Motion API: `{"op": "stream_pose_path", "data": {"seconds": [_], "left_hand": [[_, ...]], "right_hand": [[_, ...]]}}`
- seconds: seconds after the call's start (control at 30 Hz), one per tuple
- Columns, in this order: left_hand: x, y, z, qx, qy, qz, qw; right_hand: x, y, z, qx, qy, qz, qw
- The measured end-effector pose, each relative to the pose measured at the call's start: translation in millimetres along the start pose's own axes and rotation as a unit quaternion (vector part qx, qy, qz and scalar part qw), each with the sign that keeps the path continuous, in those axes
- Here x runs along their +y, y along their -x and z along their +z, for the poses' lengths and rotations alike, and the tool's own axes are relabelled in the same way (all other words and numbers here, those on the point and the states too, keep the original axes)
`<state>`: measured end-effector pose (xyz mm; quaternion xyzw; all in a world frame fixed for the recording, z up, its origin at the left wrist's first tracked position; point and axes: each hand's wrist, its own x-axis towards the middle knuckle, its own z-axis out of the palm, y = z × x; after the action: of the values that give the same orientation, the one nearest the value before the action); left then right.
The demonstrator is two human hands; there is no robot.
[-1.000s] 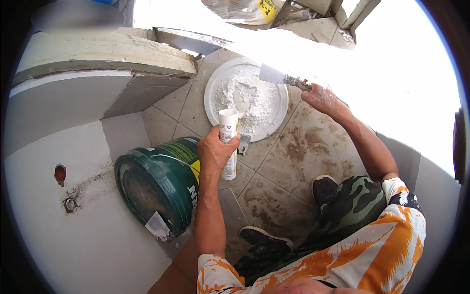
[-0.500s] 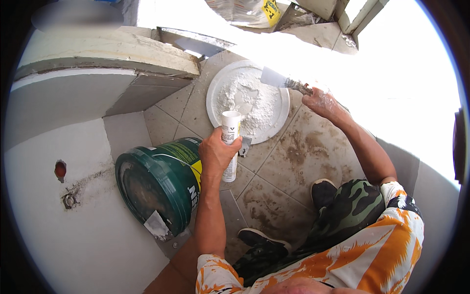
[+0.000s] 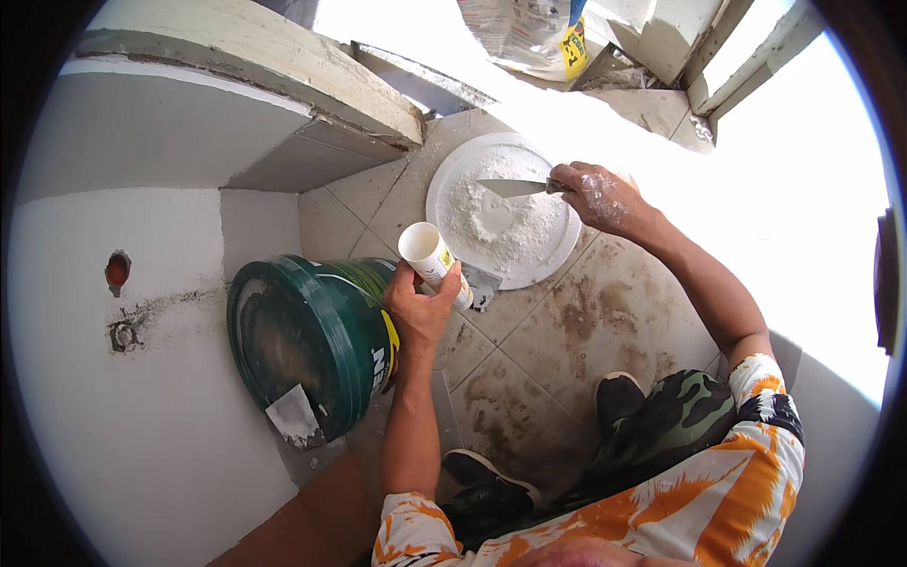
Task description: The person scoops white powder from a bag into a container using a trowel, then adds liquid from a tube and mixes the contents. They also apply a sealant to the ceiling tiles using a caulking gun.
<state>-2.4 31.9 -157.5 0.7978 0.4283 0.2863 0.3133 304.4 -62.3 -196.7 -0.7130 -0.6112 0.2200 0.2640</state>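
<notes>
Grasping a white tube (image 3: 436,266) in left hand (image 3: 419,312), near a green bucket (image 3: 312,331) at eight o'clock; clenching in right hand (image 3: 600,198) a scraper (image 3: 510,187), pointed to nine o'clock, over powder (image 3: 520,236) on a round tray (image 3: 436,203) at one o'clock, with a bag (image 3: 520,38) beyond, near twelve

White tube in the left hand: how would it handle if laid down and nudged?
The white tube would probably roll, being a plain cylinder. It's likely light for its size: the open mouth looks hollow, though the depth is unclear. Walls seem fairly stiff, since the rim looks round despite the left hand's grip.
</notes>
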Motion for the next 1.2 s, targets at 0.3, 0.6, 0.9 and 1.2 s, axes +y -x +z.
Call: {"op": "stream_pose_path", "data": {"seconds": [0.3, 0.6, 0.9, 1.2], "left_hand": [[7, 70, -29, 0.109, 0.016, 0.022, 0.994], [-23, 129, -25, 0.139, 0.057, -0.011, 0.989], [-16, 134, -22, 0.141, 0.070, -0.005, 0.988], [-11, 136, -25, 0.144, 0.066, 0.005, 0.987]], "right_hand": [[-5, -71, 37, -0.025, 0.186, -0.150, 0.971], [-54, -28, 43, -0.004, 0.193, -0.086, 0.977], [-65, -20, 52, -0.043, 0.196, -0.085, 0.976], [-66, -10, 42, -0.041, 0.163, -0.080, 0.982]]}}
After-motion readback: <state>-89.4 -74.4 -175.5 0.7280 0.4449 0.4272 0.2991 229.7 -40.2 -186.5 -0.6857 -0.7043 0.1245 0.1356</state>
